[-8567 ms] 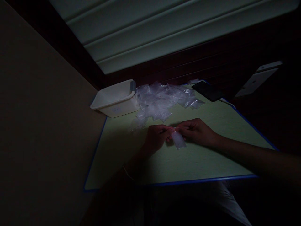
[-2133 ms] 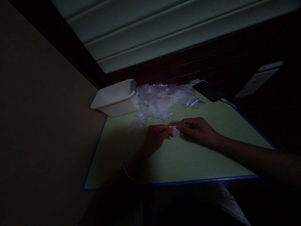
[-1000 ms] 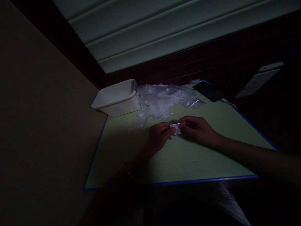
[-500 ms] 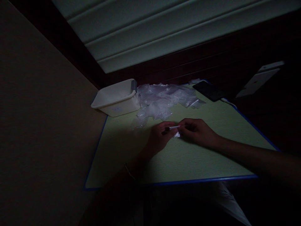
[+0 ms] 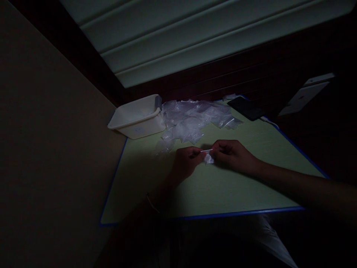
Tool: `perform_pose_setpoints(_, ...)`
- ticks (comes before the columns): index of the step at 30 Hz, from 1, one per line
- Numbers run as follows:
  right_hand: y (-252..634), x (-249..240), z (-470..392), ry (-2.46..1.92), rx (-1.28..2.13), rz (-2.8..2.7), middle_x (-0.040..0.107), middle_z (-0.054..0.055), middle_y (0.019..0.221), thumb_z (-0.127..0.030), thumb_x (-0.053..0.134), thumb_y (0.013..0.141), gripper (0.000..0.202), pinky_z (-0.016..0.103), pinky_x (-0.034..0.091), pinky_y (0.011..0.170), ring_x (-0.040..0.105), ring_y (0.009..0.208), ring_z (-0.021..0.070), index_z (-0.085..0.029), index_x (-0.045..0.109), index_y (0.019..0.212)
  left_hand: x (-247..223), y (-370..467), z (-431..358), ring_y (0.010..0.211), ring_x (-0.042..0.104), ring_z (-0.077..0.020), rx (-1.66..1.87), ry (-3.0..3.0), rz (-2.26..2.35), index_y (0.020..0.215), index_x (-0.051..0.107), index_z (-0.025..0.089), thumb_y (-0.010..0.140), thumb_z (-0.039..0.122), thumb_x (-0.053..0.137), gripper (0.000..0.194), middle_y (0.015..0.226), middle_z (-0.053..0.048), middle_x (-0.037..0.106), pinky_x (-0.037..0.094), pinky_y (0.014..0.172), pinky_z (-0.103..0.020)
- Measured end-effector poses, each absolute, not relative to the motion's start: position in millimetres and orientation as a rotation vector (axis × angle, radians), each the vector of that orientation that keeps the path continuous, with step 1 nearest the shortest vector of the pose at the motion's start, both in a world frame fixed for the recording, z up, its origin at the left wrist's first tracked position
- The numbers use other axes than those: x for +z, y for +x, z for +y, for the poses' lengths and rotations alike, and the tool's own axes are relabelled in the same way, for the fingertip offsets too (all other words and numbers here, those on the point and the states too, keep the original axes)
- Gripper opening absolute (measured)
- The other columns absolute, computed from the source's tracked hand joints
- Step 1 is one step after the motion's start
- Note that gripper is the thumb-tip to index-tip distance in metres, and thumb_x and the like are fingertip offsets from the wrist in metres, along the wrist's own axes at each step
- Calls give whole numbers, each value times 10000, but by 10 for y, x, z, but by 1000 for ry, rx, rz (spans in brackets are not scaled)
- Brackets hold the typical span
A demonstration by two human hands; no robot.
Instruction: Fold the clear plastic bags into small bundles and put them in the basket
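Note:
Between my two hands, a small clear plastic bag (image 5: 208,158) hangs by its whitish top edge, low over the pale green table. My left hand (image 5: 186,160) pinches that edge at its left end, thumb against fingers. At the other end my right hand (image 5: 231,154) pinches it the same way. The bag's lower part shows below the fingers; I cannot make out what, if anything, is inside. Just beyond the hands lies a heap of similar clear plastic bags (image 5: 189,121).
A white plastic bin (image 5: 142,123) stands at the back left, against the wall. Toward the back right corner lies a dark flat device (image 5: 247,108) with a white cable (image 5: 269,121). The table (image 5: 245,190) has a blue edge. A white box (image 5: 305,97) is off to the right.
My left hand has shifted slightly left along the bag's top edge, so more of the bag shows between the hands. My right hand has stayed nearly still.

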State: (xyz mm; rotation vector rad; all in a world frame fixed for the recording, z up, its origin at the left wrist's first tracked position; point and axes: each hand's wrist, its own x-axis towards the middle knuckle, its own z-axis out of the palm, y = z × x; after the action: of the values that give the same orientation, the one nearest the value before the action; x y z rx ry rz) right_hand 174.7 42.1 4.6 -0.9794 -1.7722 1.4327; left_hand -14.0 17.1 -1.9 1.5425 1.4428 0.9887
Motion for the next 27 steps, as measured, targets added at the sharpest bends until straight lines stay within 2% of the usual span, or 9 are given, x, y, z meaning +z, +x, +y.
perform_pose_setpoints(14, 1745, 40, 435, -993, 1411, -1769, 507, -16, 592, -332, 584, 821, 205, 210, 308, 444, 406, 505, 78, -142, 597, 747, 14, -156, 172, 499, 554, -91, 979, 1491, 1471, 776, 701, 125, 724, 342, 672, 225, 582, -13, 648, 415, 480, -190)
perform_pose_setpoints(18, 1758, 63, 449, -1012, 1384, -1741, 493, -23, 584, -321, 591, 816, 200, 211, 300, 442, 390, 500, 72, -139, 590, 733, -20, -203, 204, 510, 553, -87, 993, 1513, 1473, 725, 680, 132, 752, 322, 639, 196, 622, -22, 663, 429, 501, -194)
perform_pose_setpoints(20, 1766, 65, 457, -1019, 1388, -1726, 489, -24, 580, -322, 594, 815, 203, 212, 299, 442, 389, 497, 72, -137, 587, 730, -20, -208, 214, 519, 559, -85, 1009, 1488, 1427, 757, 673, 128, 773, 338, 624, 216, 662, -32, 676, 442, 516, -197)
perform_pose_setpoints(24, 1767, 47, 464, -1016, 1406, -1721, 503, -21, 589, -330, 596, 815, 206, 215, 309, 448, 406, 500, 75, -140, 585, 736, 5, -167, 200, 537, 581, -88, 995, 1400, 1302, 968, 662, 117, 775, 375, 638, 322, 704, -37, 687, 467, 528, -198)
perform_pose_setpoints(27, 1758, 25, 460, -1010, 1411, -1724, 502, -22, 589, -321, 604, 808, 197, 213, 305, 445, 406, 498, 74, -138, 589, 737, 6, -134, 178, 544, 589, -89, 989, 1405, 1269, 945, 684, 118, 759, 350, 664, 299, 717, -48, 700, 473, 523, -191)
